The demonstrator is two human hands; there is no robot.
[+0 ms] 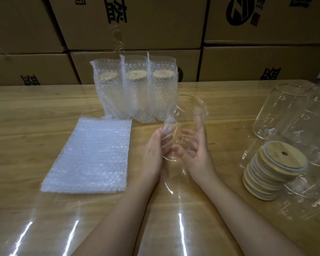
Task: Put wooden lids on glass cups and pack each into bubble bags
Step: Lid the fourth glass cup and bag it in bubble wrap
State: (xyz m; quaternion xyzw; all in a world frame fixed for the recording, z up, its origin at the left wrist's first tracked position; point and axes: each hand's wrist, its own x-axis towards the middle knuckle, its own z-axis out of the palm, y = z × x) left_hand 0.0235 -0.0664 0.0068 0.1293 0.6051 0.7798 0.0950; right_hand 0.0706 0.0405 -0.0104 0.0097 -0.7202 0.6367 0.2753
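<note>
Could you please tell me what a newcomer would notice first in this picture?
Probably the clear glass cup at centre, held lidless between the left hand and right hand. Next, three bagged, lidded cups standing behind it, and the stack of wooden lids at the right.

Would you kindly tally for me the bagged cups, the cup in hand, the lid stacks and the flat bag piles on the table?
Bagged cups: 3
Glass cup held by left hand and right hand: 1
Stack of wooden lids: 1
Pile of flat bubble bags: 1
Total: 6
</note>
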